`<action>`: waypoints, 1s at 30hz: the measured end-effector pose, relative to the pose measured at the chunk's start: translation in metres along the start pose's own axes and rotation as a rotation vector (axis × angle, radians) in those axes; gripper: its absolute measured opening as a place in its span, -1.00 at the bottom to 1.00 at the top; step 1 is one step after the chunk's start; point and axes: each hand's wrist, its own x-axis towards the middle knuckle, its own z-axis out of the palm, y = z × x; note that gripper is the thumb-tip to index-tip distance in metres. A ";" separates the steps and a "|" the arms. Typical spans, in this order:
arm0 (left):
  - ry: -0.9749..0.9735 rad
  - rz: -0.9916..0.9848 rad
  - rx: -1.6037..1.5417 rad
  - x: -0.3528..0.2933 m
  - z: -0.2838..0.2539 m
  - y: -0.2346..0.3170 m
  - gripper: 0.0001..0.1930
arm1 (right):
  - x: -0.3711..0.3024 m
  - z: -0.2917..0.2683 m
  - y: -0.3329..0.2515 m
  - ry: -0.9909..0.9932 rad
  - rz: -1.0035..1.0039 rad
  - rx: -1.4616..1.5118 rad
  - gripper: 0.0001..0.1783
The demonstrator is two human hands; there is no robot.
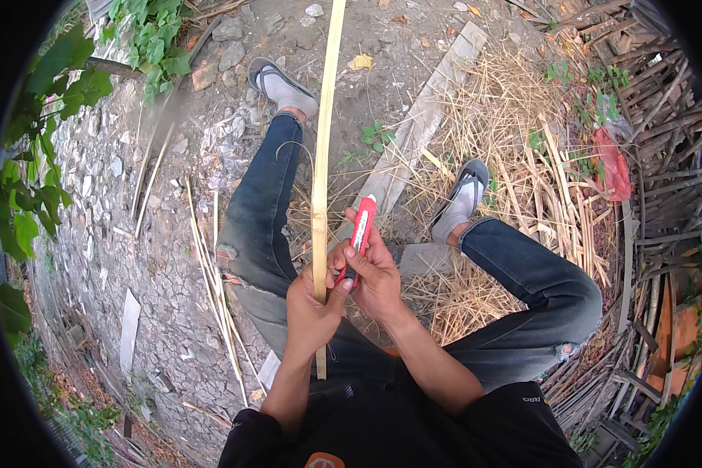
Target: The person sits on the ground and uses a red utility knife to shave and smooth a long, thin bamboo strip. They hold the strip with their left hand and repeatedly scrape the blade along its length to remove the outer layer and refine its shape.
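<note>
A long pale bamboo strip [320, 187] runs from the top of the view down between my legs, with a node partway along it. My left hand [313, 308] is closed around its lower part, and the strip's short end sticks out below near my lap. In my right hand [378, 277] is a red utility knife [362, 224] with a pale label, tilted upward beside the strip. The left thumb lies by the knife's dark lower end, and the two hands meet there. Whether a blade is out, I cannot tell. A thin curled shaving [295, 145] hangs by the strip.
Split bamboo strips [210, 281] lie on the stony ground at left. A grey plank [425, 117] stretches ahead between my feet, beside heaped straw-like shavings [499, 109]. Stacked sticks [675, 156] line the right side, near a red plastic bag [612, 165]. Green leaves [35, 179] hang at far left.
</note>
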 end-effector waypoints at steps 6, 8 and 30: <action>0.030 -0.038 0.130 0.006 -0.029 0.008 -0.72 | 0.014 -0.032 0.004 0.178 -0.076 -0.197 -0.56; 0.113 0.017 0.214 0.005 -0.059 0.021 -0.75 | 0.020 -0.086 0.008 0.375 0.028 -0.226 -0.65; 0.228 -0.285 0.289 -0.006 -0.117 -0.038 -0.64 | -0.038 -0.265 0.115 0.566 0.943 -1.548 -0.38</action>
